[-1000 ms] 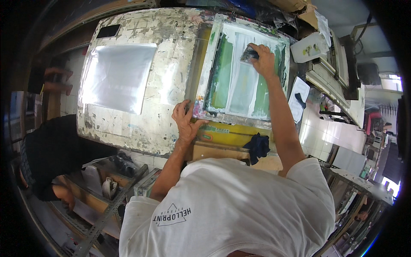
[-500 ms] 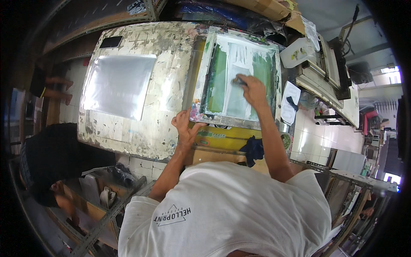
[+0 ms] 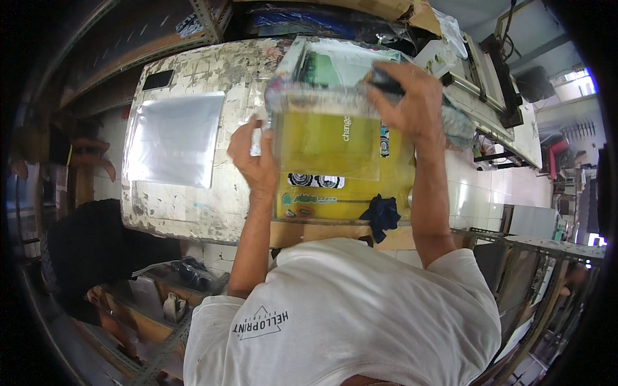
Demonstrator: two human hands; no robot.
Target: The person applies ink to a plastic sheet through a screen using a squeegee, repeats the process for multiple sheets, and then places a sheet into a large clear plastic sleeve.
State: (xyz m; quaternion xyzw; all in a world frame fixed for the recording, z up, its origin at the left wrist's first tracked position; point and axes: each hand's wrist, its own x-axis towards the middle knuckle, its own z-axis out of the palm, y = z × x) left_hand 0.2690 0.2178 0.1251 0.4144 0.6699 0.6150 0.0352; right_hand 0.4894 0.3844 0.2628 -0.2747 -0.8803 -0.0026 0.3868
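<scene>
A screen-printing frame [image 3: 331,101] with a white-smeared green mesh is tilted up, its near edge raised off the yellow board [image 3: 302,145]. A clear plastic sheet [image 3: 331,161] with small white print lies on that board. My right hand [image 3: 415,100], blurred, is closed on a dark squeegee [image 3: 386,80] at the raised frame's right side. By the board's left edge, my left hand [image 3: 252,154] is open, fingers apart, below the frame's near left corner.
A stack of clear plastic sheets [image 3: 172,138] and a black phone [image 3: 158,80] lie on the worn table [image 3: 241,90]. A dark blue cloth [image 3: 381,215] rests at the board's near edge. Shelving stands behind. At the left is a person in dark clothing [image 3: 84,238].
The frame's near edge has risen from the board, uncovering the clear sheet. My right hand has moved up and right with the squeegee. My left hand has come off the frame's corner, moving left.
</scene>
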